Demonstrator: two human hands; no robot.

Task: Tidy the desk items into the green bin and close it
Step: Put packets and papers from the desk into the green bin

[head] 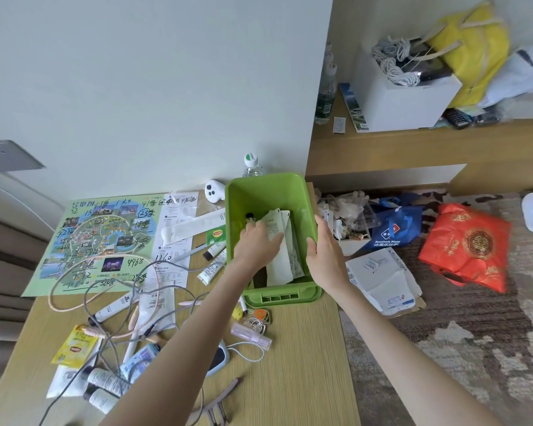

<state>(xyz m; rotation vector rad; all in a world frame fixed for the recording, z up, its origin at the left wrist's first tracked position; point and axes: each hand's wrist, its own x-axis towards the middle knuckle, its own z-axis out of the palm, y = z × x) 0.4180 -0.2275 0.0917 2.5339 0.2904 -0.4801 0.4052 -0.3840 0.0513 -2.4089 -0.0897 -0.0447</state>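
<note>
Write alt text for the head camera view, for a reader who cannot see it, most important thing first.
A person's left hand reaches into an open green bin onto folded papers, while the right hand grips the bin's right wall. Cables, tubes, tea sachets and a map lie on the wooden desk beside it.

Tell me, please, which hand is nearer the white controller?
Left. The left hand lies inside the green bin, on the side toward the white controller; the right hand holds the bin's opposite wall.
</note>
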